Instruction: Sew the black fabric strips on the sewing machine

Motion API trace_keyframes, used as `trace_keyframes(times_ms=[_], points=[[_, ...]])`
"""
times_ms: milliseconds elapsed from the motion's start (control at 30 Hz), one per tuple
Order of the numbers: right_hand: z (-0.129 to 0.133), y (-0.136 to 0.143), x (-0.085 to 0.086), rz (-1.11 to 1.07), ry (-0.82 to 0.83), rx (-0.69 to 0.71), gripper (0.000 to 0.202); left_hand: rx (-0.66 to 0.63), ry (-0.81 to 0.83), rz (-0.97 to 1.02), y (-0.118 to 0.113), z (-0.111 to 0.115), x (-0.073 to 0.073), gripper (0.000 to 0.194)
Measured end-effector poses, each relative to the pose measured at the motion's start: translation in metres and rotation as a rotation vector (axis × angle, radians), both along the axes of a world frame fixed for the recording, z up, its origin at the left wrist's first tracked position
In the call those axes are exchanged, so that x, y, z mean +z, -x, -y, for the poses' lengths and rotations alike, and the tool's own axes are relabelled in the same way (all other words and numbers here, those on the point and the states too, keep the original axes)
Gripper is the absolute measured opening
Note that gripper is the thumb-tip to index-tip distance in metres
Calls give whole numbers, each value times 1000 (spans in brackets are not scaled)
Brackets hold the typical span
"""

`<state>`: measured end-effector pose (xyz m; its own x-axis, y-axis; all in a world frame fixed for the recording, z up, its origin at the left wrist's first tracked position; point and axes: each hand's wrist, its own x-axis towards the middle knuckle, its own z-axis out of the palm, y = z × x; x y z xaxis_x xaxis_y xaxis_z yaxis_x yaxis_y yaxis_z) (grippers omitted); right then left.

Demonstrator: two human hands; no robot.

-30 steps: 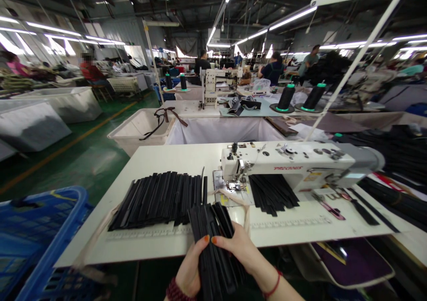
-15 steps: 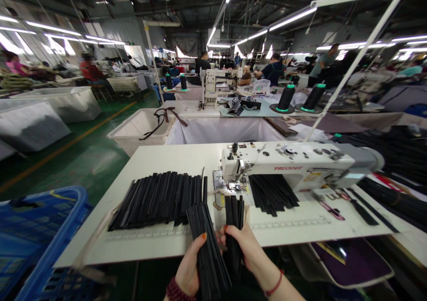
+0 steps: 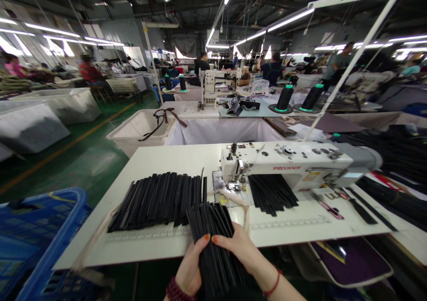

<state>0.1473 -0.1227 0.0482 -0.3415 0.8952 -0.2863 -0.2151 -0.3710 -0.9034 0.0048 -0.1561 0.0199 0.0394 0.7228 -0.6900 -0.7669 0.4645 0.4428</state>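
A thick bundle of black strips point(image 3: 216, 247) is held at the table's front edge. My left hand point(image 3: 191, 265) wraps its left side, thumb on top. Around the right side is my right hand point(image 3: 242, 250), its thumb close to the left one; the fingers beneath are hidden. Behind the bundle stands a white sewing machine point(image 3: 283, 160). A wide row of black strips point(image 3: 156, 198) lies on the table to the left, and more black strips point(image 3: 271, 194) lie under the machine's arm.
Scissors point(image 3: 327, 205) and a dark-bladed tool point(image 3: 358, 207) lie on the white table point(image 3: 173, 156) at right. A blue basket point(image 3: 43, 256) stands at left. Beyond the table are a cream bin point(image 3: 136, 129), thread cones point(image 3: 285, 98) and several people.
The two separate bunches of strips have come together into one bundle. My right hand has moved left, beside my left hand. A person at the back right has shifted right.
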Motion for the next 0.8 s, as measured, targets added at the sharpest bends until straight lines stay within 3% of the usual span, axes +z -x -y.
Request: trace_keyframes(times_ms=[433, 600, 667, 800], points=[[-1, -5, 0, -70, 118, -90, 51, -41, 122, 164, -5, 2, 1, 37], [1, -15, 2, -37, 125, -88, 34, -57, 85, 220, -1, 3, -1, 31], [1, -28, 1, 122, 45, -51, 24, -34, 68, 196, 1, 3, 0, 27], [-15, -70, -3, 832, -233, -8, 3, -3, 83, 165, 3, 3, 2, 32]])
